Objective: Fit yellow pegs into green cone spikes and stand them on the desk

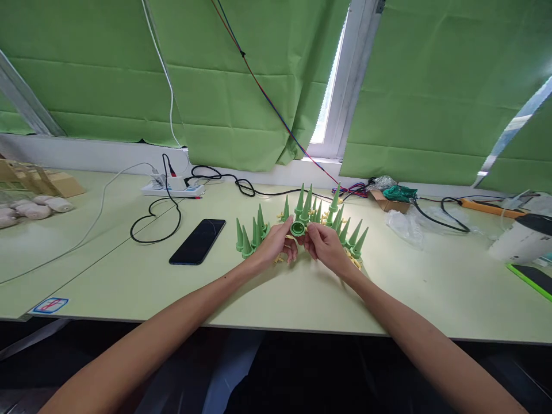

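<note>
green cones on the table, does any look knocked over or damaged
Nothing clearly stands out: the standing cones point up. Only the held piece, between left hand and right hand, shows its open end.

I see one green piece (297, 229) held up, its round, hollow end facing my view. Beyond it and to both sides, I make out slender green cones (306, 207) standing points up in clusters, with small yellow parts (356, 262) low among them.
</note>
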`<state>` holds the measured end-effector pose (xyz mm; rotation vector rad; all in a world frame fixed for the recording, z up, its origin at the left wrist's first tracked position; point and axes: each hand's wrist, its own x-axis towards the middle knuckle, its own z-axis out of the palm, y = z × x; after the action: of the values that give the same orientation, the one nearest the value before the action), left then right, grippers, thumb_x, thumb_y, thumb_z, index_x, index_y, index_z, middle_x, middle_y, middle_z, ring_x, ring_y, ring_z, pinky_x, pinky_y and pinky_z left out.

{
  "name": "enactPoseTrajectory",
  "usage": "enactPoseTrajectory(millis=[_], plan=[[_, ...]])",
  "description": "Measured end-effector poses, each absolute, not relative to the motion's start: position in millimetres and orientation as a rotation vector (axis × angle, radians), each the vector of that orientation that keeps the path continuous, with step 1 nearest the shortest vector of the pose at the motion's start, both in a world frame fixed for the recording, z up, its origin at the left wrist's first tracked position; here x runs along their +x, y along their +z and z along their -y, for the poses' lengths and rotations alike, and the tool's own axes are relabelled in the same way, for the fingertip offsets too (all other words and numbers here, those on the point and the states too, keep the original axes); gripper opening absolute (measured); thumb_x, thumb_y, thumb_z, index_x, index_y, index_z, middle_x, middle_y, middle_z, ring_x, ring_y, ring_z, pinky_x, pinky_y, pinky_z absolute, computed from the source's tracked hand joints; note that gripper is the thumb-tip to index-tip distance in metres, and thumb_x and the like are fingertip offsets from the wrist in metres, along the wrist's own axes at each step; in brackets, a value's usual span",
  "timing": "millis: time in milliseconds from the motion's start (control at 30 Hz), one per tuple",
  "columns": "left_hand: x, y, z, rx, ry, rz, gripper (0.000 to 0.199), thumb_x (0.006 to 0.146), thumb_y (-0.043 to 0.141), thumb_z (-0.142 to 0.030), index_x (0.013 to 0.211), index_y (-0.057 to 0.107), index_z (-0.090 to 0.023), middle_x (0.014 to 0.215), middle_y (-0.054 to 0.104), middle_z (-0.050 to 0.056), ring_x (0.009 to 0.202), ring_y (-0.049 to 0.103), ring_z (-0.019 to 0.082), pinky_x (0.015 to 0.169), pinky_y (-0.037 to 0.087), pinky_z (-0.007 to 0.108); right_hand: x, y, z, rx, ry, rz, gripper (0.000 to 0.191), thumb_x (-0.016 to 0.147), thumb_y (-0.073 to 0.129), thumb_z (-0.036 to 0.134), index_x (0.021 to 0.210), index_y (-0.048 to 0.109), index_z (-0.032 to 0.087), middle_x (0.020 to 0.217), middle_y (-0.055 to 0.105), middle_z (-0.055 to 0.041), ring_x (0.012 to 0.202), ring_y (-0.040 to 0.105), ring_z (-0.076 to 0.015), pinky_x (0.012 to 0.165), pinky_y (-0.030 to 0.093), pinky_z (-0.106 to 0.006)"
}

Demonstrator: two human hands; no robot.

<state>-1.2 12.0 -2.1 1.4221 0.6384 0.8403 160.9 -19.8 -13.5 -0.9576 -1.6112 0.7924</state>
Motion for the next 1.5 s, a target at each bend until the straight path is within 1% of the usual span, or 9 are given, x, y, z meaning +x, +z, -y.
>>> enactPoseTrajectory(millis=[100, 233, 467, 633, 733, 1067, 1267, 1367, 1500], plan=[[-1, 0, -10, 1.405, 0.819, -0.619, 0.056, 0.089, 0.047, -0.066, 0.083, 0.064, -0.013, 0.069, 0.064, 0.007, 0.046, 0.056, 0.013, 0.038, 0.042, 0.023, 161, -14, 20, -0.946, 0.826, 1.599, 0.053, 0.095, 0.04, 0.065, 0.067, 0.049, 0.02, 0.059, 0.054, 0.001, 0.041, 0.043, -0.0096, 0.041, 0.032, -0.026], [-1, 4, -8, 1.382, 0.789, -0.601, 0.052, 0.089, 0.051, -0.061, 0.077, 0.061, -0.012, 0.073, 0.066, 0.009, 0.047, 0.056, 0.012, 0.038, 0.042, 0.023, 161, -14, 20, -0.959, 0.839, 1.577, 0.053, 0.093, 0.039, 0.068, 0.07, 0.05, 0.021, 0.059, 0.053, 0.0015, 0.04, 0.044, -0.0102, 0.039, 0.033, -0.026], [-3, 3, -8, 1.376, 0.767, -0.583, 0.045, 0.09, 0.054, -0.054, 0.073, 0.061, -0.013, 0.057, 0.061, 0.005, 0.046, 0.056, 0.013, 0.038, 0.042, 0.022, 161, -13, 21, -0.93, 0.844, 1.582, 0.053, 0.094, 0.037, 0.068, 0.071, 0.05, 0.022, 0.055, 0.051, 0.0022, 0.04, 0.044, -0.0109, 0.039, 0.033, -0.027], [-3, 4, -8, 1.377, 0.766, -0.584, 0.044, 0.087, 0.059, -0.054, 0.076, 0.063, -0.011, 0.073, 0.067, 0.01, 0.048, 0.057, 0.012, 0.037, 0.042, 0.022, 161, -13, 21, -0.951, 0.854, 1.595, 0.053, 0.093, 0.037, 0.071, 0.071, 0.047, 0.023, 0.053, 0.05, 0.0028, 0.04, 0.043, -0.0113, 0.039, 0.034, -0.027], [-3, 3, -9, 1.372, 0.77, -0.572, 0.044, 0.085, 0.061, -0.054, 0.078, 0.063, -0.011, 0.076, 0.068, 0.011, 0.048, 0.058, 0.012, 0.037, 0.041, 0.022, 162, -13, 20, -0.953, 0.866, 1.614, 0.054, 0.093, 0.035, 0.071, 0.071, 0.047, 0.023, 0.053, 0.051, 0.0032, 0.039, 0.044, -0.0108, 0.039, 0.034, -0.026], [-7, -1, -13, 1.419, 0.81, -0.584, 0.04, 0.086, 0.062, -0.053, 0.082, 0.055, -0.015, 0.057, 0.059, 0.002, 0.045, 0.057, 0.012, 0.038, 0.04, 0.02, 163, -16, 20, -0.949, 0.942, 1.636, 0.049, 0.095, 0.033, 0.068, 0.075, 0.038, 0.024, 0.049, 0.052, 0.0054, 0.035, 0.042, -0.0103, 0.037, 0.032, -0.025], [-9, -1, -12, 1.516, 0.837, -0.628, 0.043, 0.084, 0.065, -0.053, 0.071, 0.044, -0.018, 0.051, 0.052, -0.003, 0.044, 0.056, 0.012, 0.039, 0.039, 0.02, 164, -17, 19, -0.961, 0.951, 1.616, 0.05, 0.094, 0.035, 0.07, 0.074, 0.036, 0.024, 0.046, 0.049, 0.0065, 0.035, 0.043, -0.0101, 0.036, 0.031, -0.023], [-10, 2, -9, 1.636, 0.846, -0.656, 0.041, 0.087, 0.061, -0.054, 0.073, 0.048, -0.018, 0.052, 0.054, -0.002, 0.044, 0.054, 0.011, 0.041, 0.039, 0.021, 164, -17, 19, -0.967, 0.961, 1.596, 0.049, 0.093, 0.037, 0.07, 0.075, 0.038, 0.024, 0.046, 0.046, 0.0069, 0.035, 0.044, -0.0105, 0.035, 0.03, -0.023], [-12, 5, -5, 1.814, 0.861, -0.704, 0.038, 0.089, 0.058, -0.054, 0.075, 0.05, -0.019, 0.05, 0.052, -0.003, 0.043, 0.05, 0.011, 0.043, 0.037, 0.022, 164, -16, 20, -0.975, 0.954, 1.591, 0.049, 0.094, 0.038, 0.068, 0.074, 0.04, 0.024, 0.044, 0.042, 0.0076, 0.036, 0.044, -0.011, 0.036, 0.029, -0.023]])
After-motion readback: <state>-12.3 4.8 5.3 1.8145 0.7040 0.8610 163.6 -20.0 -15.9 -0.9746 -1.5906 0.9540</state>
